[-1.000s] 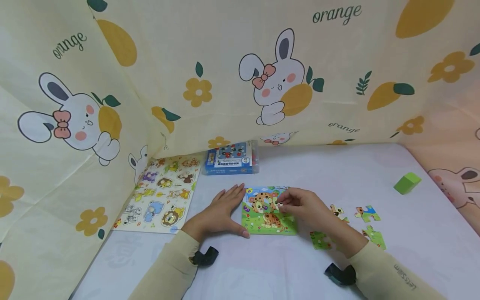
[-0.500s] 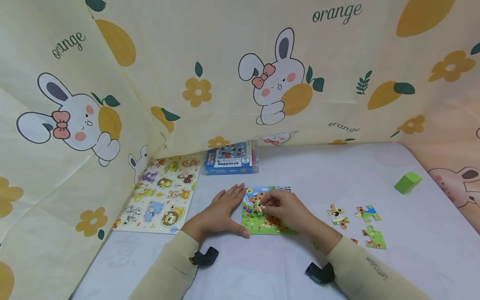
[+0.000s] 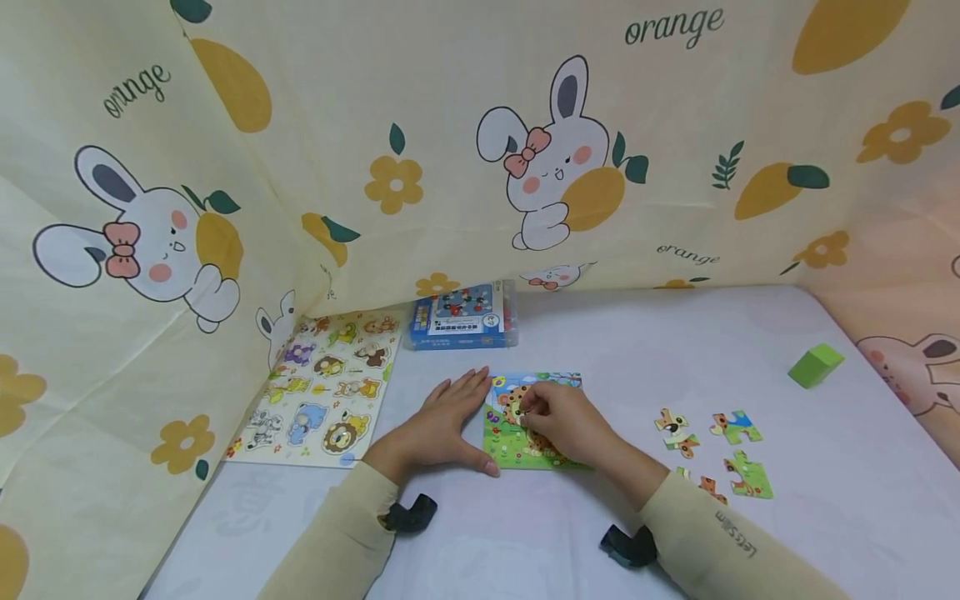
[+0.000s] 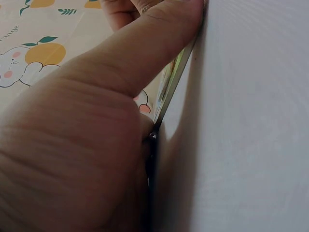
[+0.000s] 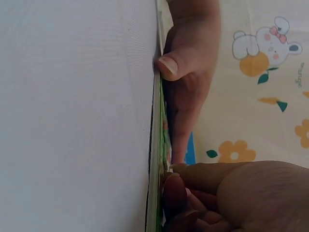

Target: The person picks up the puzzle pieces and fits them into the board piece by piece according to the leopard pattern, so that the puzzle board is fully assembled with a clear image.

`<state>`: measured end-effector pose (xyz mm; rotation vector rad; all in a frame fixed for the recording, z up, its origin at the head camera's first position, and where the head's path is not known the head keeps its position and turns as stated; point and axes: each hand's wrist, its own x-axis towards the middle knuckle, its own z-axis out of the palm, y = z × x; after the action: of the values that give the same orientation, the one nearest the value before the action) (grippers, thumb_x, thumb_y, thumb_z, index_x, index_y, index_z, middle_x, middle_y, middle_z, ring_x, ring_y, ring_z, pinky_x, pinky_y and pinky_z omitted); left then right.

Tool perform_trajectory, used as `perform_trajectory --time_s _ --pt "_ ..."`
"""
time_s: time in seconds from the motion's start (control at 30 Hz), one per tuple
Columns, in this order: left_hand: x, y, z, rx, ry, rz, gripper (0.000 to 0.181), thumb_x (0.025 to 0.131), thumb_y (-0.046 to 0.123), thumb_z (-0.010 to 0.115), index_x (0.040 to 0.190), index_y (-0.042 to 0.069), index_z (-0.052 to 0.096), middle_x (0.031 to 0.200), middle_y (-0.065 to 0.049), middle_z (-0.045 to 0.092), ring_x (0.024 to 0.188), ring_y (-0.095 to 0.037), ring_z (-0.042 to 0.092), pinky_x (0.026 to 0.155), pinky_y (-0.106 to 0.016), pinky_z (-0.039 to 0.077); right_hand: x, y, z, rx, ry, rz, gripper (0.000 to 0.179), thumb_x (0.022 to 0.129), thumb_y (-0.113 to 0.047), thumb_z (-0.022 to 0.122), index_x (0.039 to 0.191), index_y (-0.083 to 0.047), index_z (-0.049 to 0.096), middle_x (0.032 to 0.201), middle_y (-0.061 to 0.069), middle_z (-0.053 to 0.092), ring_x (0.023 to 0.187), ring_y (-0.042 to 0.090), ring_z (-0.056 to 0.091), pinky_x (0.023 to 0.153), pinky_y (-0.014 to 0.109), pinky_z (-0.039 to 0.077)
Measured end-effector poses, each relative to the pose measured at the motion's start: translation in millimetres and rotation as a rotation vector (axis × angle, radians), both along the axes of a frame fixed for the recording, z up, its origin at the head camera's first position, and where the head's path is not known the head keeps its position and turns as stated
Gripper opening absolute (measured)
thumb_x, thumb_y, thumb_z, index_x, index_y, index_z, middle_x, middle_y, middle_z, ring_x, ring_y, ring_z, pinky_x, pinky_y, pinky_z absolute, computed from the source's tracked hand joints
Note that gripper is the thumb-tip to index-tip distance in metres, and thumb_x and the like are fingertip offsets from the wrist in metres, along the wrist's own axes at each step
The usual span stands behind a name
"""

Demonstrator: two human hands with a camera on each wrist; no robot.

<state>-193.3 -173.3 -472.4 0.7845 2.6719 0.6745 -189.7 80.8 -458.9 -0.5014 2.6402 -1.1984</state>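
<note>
A jigsaw puzzle board (image 3: 504, 452) with a spotted leopard picture lies on the white cloth. My left hand (image 3: 438, 429) rests flat beside its left edge, fingers extended, with the thumb (image 5: 169, 66) at the near left corner. Over the board's middle, my right hand (image 3: 572, 423) pinches a small puzzle piece (image 3: 521, 414) between thumb and fingertips, right down at the picture. Most of that piece is hidden by the fingers. In the right wrist view, the right hand's fingertips (image 5: 175, 188) sit close against the board's face.
Loose puzzle pieces (image 3: 748, 477) lie right of the board, some partly behind the right forearm. A green block (image 3: 816, 366) stands further right. An animal sticker-style board (image 3: 318, 454) lies left, and a blue box (image 3: 461, 340) stands behind, near the printed curtain (image 3: 450, 100).
My right hand has moved left across the board with the puzzle piece, from its right side to its middle, then lowered slightly. My left hand has stayed put. More loose pieces show beside the right forearm.
</note>
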Motion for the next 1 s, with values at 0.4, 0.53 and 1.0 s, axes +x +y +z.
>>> perform_trajectory --time_s 0.4,0.53,1.0 --pt "0.1 0.2 -0.7 0.000 -0.007 -0.001 0.141 0.072 0.078 0.088 0.175 0.011 0.018 0.182 0.002 0.004 0.165 -0.015 -0.002 0.131 -0.042 -0.004 4.3 6.8 4.7 -0.018 -0.004 0.091 0.023 0.104 -0.009 0.075 0.126 -0.005 0.078 0.094 -0.005 0.067 0.089 0.016 0.060 0.081 0.038 0.054" --pt "0.4 0.6 0.2 -0.003 -0.010 0.005 0.141 0.073 0.078 0.088 0.176 0.012 0.018 0.182 0.004 0.004 0.165 -0.015 -0.002 0.131 -0.043 -0.005 4.3 5.7 6.4 0.025 0.011 0.154 0.029 0.104 -0.014 0.075 0.130 -0.001 0.078 0.091 -0.004 0.063 0.089 0.018 0.055 0.077 0.038 0.050" --pt "1.6 1.8 2.3 -0.003 -0.015 0.009 0.141 0.072 0.076 0.090 0.175 0.011 0.018 0.182 0.002 0.005 0.165 -0.016 -0.002 0.130 -0.042 -0.005 8.0 17.3 13.1 -0.057 -0.094 0.119 0.041 0.108 -0.026 0.072 0.144 -0.007 0.070 0.109 -0.001 0.070 0.098 0.019 0.063 0.085 0.041 0.056"
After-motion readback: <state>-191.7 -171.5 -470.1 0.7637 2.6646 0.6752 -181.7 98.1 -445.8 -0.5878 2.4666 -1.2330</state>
